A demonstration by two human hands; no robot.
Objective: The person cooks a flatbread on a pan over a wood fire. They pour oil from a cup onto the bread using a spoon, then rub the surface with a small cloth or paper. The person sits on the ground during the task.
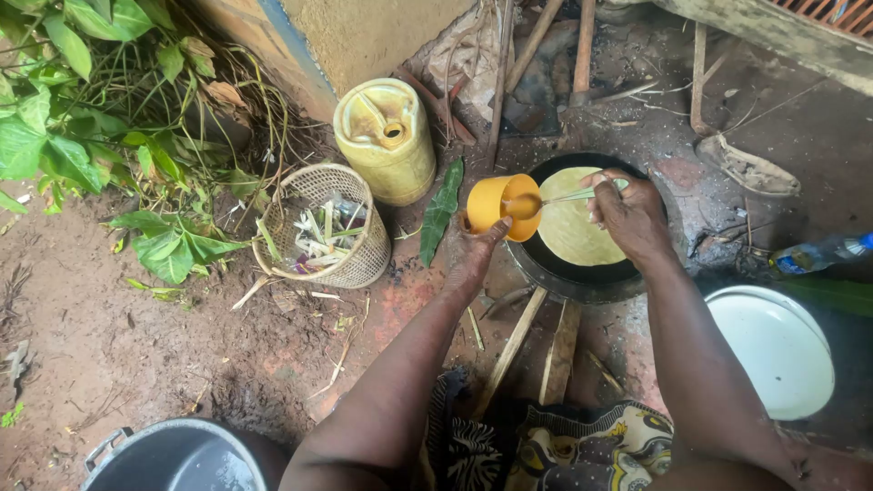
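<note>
1. While the left hand [475, 247] grips the small orange plastic cup [503, 205] at centre frame, tilted toward the round black iron pan [582, 277], we judge that its contents could spill onto the firewood sticks [536, 341] below.
2. The right hand [630, 216] pinches a thin metal spoon [568, 195], its bowl inside the cup; we judge drips may miss the pale round flatbread [573, 223] lying in the pan.
3. The right hand hovers directly over the pan, so we note a burn risk.
4. Both forearms reach forward from the bottom of the frame, the left wrist bent upward.
5. The woven basket [359, 264] and yellow jerrycan [386, 136] stand apart, left of centre.
</note>
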